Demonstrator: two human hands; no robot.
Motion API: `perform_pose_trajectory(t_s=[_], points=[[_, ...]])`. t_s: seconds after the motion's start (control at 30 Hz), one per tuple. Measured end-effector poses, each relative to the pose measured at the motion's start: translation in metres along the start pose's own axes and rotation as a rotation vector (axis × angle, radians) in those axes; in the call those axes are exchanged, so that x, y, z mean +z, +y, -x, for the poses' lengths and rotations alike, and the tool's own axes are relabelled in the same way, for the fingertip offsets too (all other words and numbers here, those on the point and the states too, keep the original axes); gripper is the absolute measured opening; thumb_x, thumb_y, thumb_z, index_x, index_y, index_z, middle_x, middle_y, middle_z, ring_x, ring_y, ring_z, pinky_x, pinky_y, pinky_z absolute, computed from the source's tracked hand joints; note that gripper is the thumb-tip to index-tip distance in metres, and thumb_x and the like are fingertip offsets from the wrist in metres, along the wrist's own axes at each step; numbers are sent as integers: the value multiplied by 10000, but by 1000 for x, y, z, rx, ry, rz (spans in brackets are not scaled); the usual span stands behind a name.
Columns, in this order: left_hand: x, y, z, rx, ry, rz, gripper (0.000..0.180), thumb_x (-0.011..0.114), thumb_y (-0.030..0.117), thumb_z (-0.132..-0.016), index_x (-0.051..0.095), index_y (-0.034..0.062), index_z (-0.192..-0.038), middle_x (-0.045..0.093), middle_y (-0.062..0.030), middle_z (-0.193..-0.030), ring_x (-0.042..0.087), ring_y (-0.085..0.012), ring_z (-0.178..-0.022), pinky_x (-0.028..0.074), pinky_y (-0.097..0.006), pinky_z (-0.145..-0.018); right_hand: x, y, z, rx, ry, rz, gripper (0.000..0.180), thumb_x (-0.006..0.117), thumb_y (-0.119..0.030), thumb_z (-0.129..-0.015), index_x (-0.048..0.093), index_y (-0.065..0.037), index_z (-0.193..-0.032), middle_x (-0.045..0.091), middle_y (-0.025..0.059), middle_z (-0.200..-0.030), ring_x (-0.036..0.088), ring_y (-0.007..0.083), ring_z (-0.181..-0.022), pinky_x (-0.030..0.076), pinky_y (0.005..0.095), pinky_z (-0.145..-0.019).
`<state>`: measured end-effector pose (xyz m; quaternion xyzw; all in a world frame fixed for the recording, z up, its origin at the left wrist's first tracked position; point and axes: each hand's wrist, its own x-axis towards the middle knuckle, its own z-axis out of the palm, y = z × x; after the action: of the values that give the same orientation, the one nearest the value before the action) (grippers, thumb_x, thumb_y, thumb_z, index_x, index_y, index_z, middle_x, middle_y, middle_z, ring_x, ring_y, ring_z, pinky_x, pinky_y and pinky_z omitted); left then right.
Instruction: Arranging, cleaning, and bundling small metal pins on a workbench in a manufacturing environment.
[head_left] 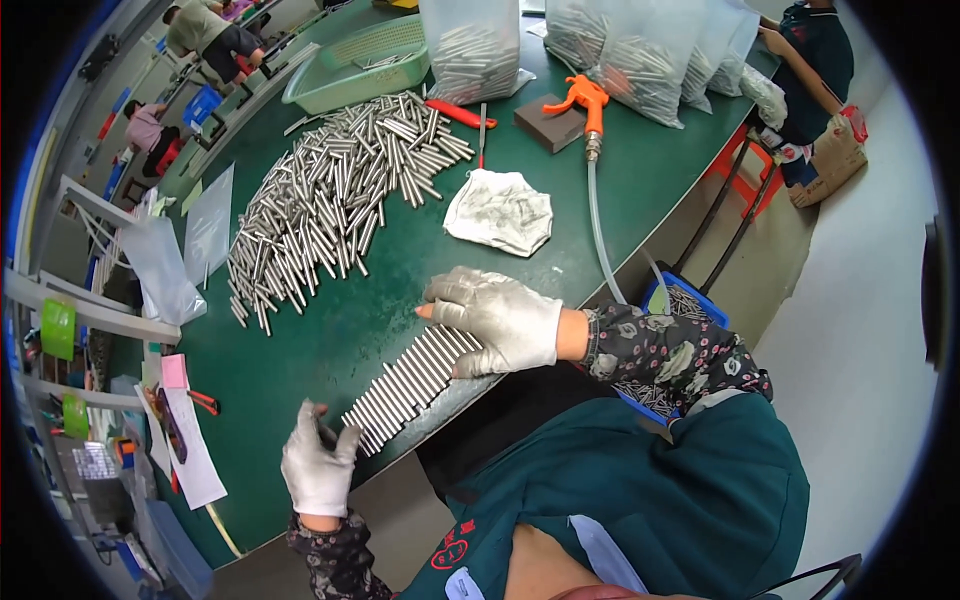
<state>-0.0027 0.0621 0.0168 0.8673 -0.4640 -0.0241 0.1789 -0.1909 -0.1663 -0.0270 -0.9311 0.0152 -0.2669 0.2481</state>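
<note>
Along the near edge of your green bench (290, 370), at the left, your gloved left hand (320, 465) stands with thumb and fingers spread, its grip holding nothing visible, just beside the row's left end. Farther in, toward the far edge, lies a loose heap of metal rods (325, 190). Right of your left hand, the row of rods (412, 382) lies side by side near the near edge. They look stiff, smooth and likely to roll; one should feel light, many together heavy. Hold them best across both tips, level. Your gloved right hand (497, 318) covers the row's right end, thumb and fingers apart; you cannot tell whether its grip pinches any rods.
</note>
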Motion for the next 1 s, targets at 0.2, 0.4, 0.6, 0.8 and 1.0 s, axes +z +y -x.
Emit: perform_pose_trajectory(t_s=[0.2, 0.4, 0.6, 0.8, 1.0], points=[[18, -21, 14, 350, -26, 28, 820, 764, 234, -599, 353, -20, -1261, 573, -161, -1081, 582, -319, -842, 478, -378, -737, 5, -2, -3, -1, 3, -43, 611, 595, -482, -750, 494, -19, -1135, 478, 205, -1123, 468, 376, -1024, 397, 430, -883], [16, -9, 12, 339, -90, -59, 800, 773, 248, -562, 408, -16, -1223, 581, -161, -1032, 568, -330, -895, 467, -384, -773, 5, -6, -2, 20, 28, -79, 535, 690, -312, -653, 542, -24, -1079, 526, 137, -1077, 485, 339, -1014, 412, 409, -871], [21, -12, 16, 384, -7, -40, 756, 786, 249, -536, 468, -4, -1173, 571, -143, -889, 561, -316, -802, 465, -391, -706, 15, -5, -6, 50, 72, -141, 422, 703, -250, -627, 615, -36, -981, 568, 120, -1046, 489, 326, -1057, 389, 424, -912], [34, 23, -8, 386, -28, 154, 611, 775, 199, -546, 505, 20, -1064, 570, -116, -795, 565, -302, -717, 464, -377, -629, 16, -16, -15, 145, 17, -182, 433, 710, -251, -632, 607, -38, -995, 565, 148, -1070, 499, 321, -1069, 327, 476, -972], [48, 42, -17, 335, 4, 169, 622, 769, 237, -592, 466, 14, -1087, 593, -122, -802, 591, -308, -707, 480, -402, -602, 30, -28, -29, 89, 17, -163, 468, 705, -288, -617, 597, -39, -997, 567, 157, -1057, 516, 346, -1023, 363, 471, -919]])
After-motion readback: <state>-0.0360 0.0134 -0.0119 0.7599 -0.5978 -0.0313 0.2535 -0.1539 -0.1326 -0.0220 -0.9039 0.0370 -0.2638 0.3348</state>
